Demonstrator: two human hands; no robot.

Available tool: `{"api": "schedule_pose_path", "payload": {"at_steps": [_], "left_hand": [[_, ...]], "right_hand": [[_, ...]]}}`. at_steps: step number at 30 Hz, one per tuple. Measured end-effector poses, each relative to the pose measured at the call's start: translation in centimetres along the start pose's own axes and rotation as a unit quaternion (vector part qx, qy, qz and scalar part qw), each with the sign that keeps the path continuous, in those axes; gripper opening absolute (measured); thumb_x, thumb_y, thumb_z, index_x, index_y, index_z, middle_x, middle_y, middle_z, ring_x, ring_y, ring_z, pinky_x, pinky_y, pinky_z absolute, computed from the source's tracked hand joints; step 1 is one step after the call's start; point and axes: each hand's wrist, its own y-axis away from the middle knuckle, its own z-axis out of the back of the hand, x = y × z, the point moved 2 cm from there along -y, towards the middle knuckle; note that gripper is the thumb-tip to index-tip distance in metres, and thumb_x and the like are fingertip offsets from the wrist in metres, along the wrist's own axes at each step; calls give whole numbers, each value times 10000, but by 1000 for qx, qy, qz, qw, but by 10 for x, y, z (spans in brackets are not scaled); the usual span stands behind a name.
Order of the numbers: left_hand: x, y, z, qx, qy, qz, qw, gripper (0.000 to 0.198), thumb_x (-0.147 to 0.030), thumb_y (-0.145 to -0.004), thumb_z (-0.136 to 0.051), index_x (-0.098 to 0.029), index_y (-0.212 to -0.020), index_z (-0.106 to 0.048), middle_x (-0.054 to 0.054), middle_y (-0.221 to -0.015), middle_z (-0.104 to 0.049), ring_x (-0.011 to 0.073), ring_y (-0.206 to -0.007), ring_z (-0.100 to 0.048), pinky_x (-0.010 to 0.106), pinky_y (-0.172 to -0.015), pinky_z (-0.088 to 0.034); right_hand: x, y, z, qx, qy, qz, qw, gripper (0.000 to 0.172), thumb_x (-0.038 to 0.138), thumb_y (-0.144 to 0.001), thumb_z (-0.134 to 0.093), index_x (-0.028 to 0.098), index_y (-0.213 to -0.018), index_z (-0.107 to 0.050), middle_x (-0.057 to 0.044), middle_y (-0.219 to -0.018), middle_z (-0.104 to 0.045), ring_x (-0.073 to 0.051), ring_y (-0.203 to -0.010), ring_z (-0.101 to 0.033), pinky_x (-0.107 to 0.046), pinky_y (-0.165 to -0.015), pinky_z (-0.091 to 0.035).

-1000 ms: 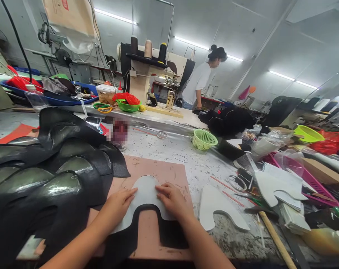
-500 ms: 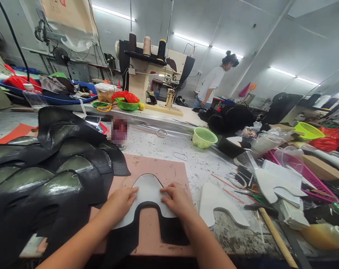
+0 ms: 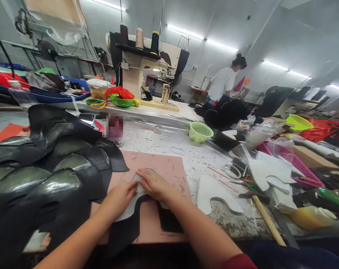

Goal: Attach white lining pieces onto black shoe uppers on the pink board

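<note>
Pale piece [image 3: 130, 203] lies on top of a black piece [image 3: 126, 233], both on the pink mat [image 3: 169, 160] at the near side of the table [image 3: 143, 140]. Left hand [image 3: 119, 197] rests on the pale piece's left part, fingers bent and close together; right hand [image 3: 155, 186] lies across its top, fingers side by side, tips near the left fingers, covering much of it. Can't tell whether either hand grips the piece or only presses it. Visible part of the pale piece is whitish, flat, smooth, with a curved inner edge bordered in black. Black piece is dark, matte, two legs around a gap showing mat. Glossy black molded pieces [image 3: 65, 173] left, white cutouts [image 3: 215, 196] right.
</note>
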Motion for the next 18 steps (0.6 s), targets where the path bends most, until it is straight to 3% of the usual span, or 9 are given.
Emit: {"api": "schedule_pose_path", "payload": {"at_steps": [3, 5, 7, 9, 12, 15, 18], "left_hand": [[9, 18, 2, -6, 57, 58, 997, 311, -344, -732, -412, -200, -914, -619, 31, -809, -674, 188, -715, -636, 281, -675, -482], [17, 33, 1, 4, 157, 126, 980, 291, -406, -676, -447, -195, -820, -586, -12, -615, -609, 159, -475, -581, 261, -467, -456], [25, 47, -3, 14, 250, 178, 952, 272, -432, -615, -492, -192, -733, -542, -55, -486, -518, 137, -362, -510, 231, -357, -390], [29, 56, -5, 18, 267, 198, 943, 234, -408, -600, -516, -190, -687, -519, -76, -406, -455, 133, -343, -492, 213, -341, -368], [29, 62, -5, 30, 186, 174, 967, 148, -316, -686, -457, -189, -697, -532, -60, -423, -494, 134, -367, -515, 218, -385, -392], [22, 60, 2, 27, 11, 82, 996, 160, -194, -737, -407, -193, -726, -568, -11, -587, -609, 155, -542, -601, 248, -536, -444], [11, 53, 13, 63, -152, 17, 986, 208, -128, -750, -403, -200, -750, -597, 23, -743, -660, 194, -722, -626, 285, -650, -443]], "right_hand": [[-1, -11, -23, 52, 48, 22, 997, 535, 370, -896, -326, 77, -1342, -287, -136, -1414, -259, -220, -1307, -209, -399, -1079, -155], [-5, -9, -30, 68, 66, 25, 995, 574, 413, -895, -298, 91, -1365, -229, -122, -1433, -195, -221, -1320, -155, -416, -1084, -126], [-8, -6, -31, 75, 75, 26, 994, 598, 451, -890, -277, 113, -1377, -197, -104, -1441, -164, -211, -1325, -131, -411, -1086, -120], [-9, -4, -30, 80, 80, 31, 993, 610, 476, -887, -261, 128, -1382, -183, -92, -1443, -152, -207, -1326, -121, -412, -1088, -115], [-8, -3, -30, 74, 81, 34, 993, 609, 484, -884, -262, 137, -1381, -192, -91, -1437, -174, -209, -1324, -129, -424, -1086, -122], [-7, -3, -30, 67, 76, 33, 994, 605, 477, -881, -290, 136, -1374, -216, -99, -1431, -199, -216, -1320, -149, -428, -1084, -130], [-6, -3, -31, 61, 65, 38, 995, 599, 469, -875, -318, 137, -1368, -237, -107, -1425, -221, -219, -1317, -166, -434, -1081, -137]]}}
